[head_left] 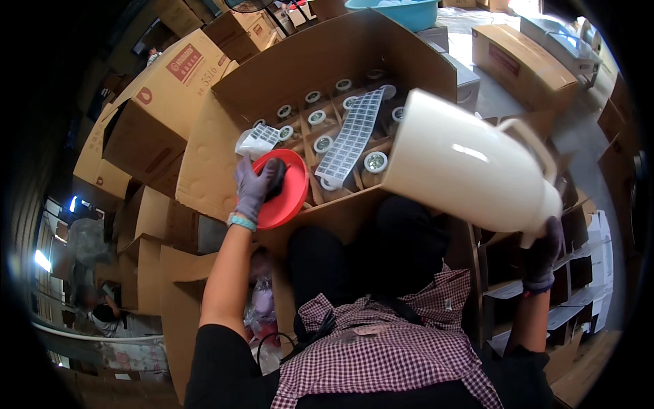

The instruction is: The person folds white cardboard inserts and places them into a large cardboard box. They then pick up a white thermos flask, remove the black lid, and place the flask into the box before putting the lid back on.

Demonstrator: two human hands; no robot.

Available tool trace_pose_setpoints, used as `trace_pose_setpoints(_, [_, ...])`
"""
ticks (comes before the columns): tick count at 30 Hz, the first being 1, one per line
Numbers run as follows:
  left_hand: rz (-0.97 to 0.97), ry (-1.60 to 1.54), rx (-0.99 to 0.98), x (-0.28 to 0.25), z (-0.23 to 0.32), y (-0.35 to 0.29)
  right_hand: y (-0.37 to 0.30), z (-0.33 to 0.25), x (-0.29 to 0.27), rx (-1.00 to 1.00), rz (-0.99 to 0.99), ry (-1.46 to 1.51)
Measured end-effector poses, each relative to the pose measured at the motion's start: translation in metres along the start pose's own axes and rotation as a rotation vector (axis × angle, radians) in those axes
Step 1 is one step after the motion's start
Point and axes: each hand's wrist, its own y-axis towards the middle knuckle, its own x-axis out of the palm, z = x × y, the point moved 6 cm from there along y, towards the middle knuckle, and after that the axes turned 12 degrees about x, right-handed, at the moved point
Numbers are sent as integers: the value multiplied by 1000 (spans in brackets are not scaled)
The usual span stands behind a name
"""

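Note:
My left hand (252, 189), in a grey glove, grips a red round plastic dish (294, 194) at its left side, over the near left edge of an open carton (409, 58). The gloved fingers curl over the inside of the dish. My right hand (543, 252), in a dark glove, holds a large cream jug (463, 160) by its narrow top end. The jug lies tilted in the air, its wide base toward the carton and its handle (530, 140) on the upper side. Several round white-rimmed tops (375, 161) show in the carton's divider cells.
A sheet of small labels (353, 136) lies across the dividers; a smaller label roll (260, 140) rests at the carton's left. Closed cartons (170, 88) stand to the left, another carton (521, 65) at the far right. Behind is a teal basin (409, 15). An open divided box (524, 273) sits at my right.

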Motion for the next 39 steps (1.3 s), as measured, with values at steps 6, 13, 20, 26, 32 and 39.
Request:
trace_pose_setpoints(6, [-591, -95, 331, 144, 158, 7, -10, -20, -76, -41, 101, 154])
trace_pose_setpoints(13, [-790, 91, 185, 199, 179, 26, -31, -11, -75, -25, 288, 175])
trace_pose_setpoints(20, [-245, -135, 436, -16, 223, 58, -38, -36, -82, -122, 118, 140])
trace_pose_setpoints(26, [-32, -410, 386, -179, 228, -30, -31, -63, -59, -280, 160, -471])
trace_pose_setpoints(32, [-272, -536, 150, -164, 218, -132, -24, -51, 41, 73, -147, -163])
trace_pose_setpoints(39, [-391, -440, 152, -138, 211, -190, -27, -48, 147, 213, -284, -508])
